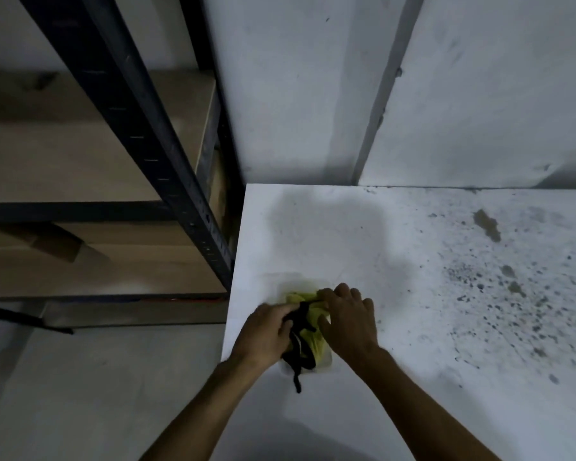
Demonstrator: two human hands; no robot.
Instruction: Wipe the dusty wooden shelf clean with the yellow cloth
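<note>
Head view, lower centre: left hand (266, 331) and right hand (348, 322) both grasp the crumpled yellow cloth (308, 316), soft, light and limp; bunching it suits wiping the wooden shelf (90, 161) upper left.

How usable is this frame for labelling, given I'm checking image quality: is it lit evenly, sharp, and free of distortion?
Head view: dim overall, with a brighter pool on the white surface around the yellow cloth; the wooden shelf lies in shadow; left hand and right hand are slightly motion-blurred; the wide angle makes the black rack post lean.
</note>
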